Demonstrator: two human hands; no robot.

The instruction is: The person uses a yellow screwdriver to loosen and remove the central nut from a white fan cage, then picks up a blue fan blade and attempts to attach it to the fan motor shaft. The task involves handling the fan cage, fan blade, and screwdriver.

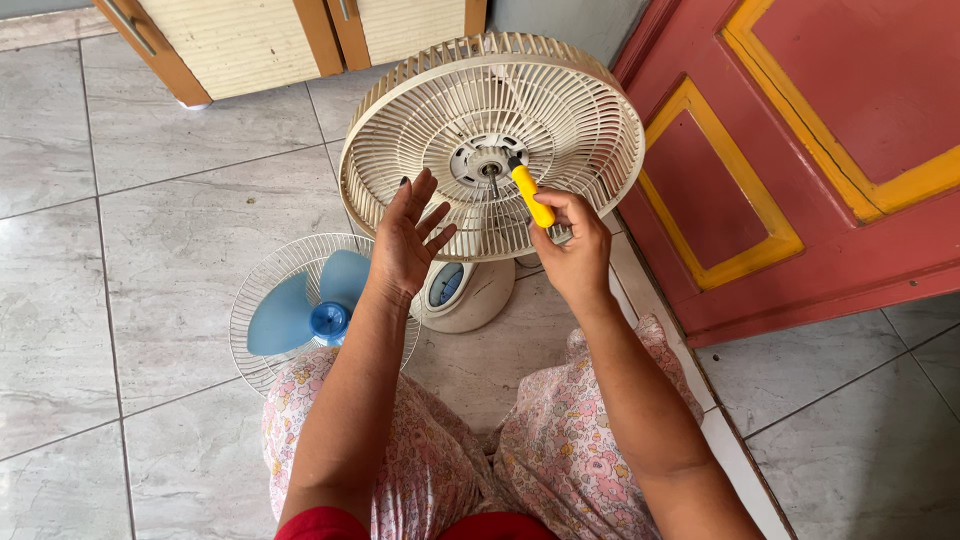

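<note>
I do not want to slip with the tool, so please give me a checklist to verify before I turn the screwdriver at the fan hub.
1. Screwdriver gripped firmly by the right hand: ok.
2. Tip seated in the screw at the hub: cannot tell, too small.
3. Left hand bracing the rear grille: ok, palm against it, fingers open.
4. Left fingers clear of the tip: ok.
5. Blue blade and front grille set aside on the floor: ok.
</note>
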